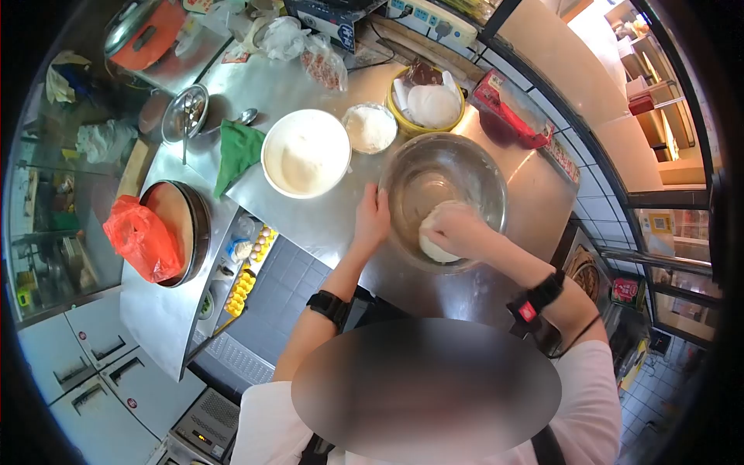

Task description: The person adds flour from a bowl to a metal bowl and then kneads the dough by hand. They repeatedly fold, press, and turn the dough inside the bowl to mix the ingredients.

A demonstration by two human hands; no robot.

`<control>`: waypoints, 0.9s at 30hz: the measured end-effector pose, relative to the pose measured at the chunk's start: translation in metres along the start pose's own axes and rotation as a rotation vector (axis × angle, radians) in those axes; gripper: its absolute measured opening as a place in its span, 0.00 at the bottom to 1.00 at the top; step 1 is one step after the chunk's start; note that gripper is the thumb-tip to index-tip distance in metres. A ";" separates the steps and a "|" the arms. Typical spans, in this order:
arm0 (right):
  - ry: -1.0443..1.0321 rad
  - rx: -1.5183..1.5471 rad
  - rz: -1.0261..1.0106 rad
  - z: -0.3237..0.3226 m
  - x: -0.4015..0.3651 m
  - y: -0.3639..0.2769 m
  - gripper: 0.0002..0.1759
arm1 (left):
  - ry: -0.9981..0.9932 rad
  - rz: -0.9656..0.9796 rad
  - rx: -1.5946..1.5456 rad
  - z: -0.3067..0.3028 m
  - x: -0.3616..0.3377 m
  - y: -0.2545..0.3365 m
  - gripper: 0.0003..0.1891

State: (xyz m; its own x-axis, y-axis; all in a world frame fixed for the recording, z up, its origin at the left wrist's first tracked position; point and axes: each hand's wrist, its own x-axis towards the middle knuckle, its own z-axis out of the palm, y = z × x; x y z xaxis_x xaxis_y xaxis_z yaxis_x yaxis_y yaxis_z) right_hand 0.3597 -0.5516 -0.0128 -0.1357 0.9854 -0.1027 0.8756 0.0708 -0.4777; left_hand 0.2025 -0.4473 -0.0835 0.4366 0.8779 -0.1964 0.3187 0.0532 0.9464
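- The dough [435, 249] lies in the metal bowl [482, 172], at the lower right part of its inside, right of the frame's centre.
- The right hand [459, 231] is on top of the dough; its fingers look folded inward, but I cannot tell whether they grip some of it or only press.
- The left hand [373, 217] touches the left rim of the bowl, near the frame's centre; how tightly its fingers close on the rim, I cannot tell.
- In my judgement, pressing works best with the heel of the hand, with a fold and a turn between presses.
- The left hand should hold the rim firmly, because a metal bowl may slide on this smooth worktop [310, 225].
- A small dish of white powder [370, 129] stands just above the bowl's left side, so wide elbow movements could be risky.
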 end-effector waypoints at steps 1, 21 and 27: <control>-0.008 0.001 0.006 0.000 -0.014 0.004 0.15 | -0.035 -0.031 -0.016 0.000 0.000 0.000 0.09; 0.173 0.145 0.215 -0.062 0.010 0.050 0.16 | -0.146 -0.065 -0.014 -0.005 0.006 -0.009 0.11; 0.287 -0.076 0.078 -0.061 0.094 -0.040 0.11 | -0.180 -0.105 0.016 -0.012 0.007 -0.005 0.13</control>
State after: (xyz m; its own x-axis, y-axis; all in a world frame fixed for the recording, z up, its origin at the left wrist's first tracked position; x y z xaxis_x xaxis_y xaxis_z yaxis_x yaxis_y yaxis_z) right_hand 0.3408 -0.4518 0.0500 0.0601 0.9910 0.1197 0.9120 -0.0058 -0.4102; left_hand 0.1937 -0.4360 -0.0862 0.5433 0.7684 -0.3381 0.3830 0.1316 0.9143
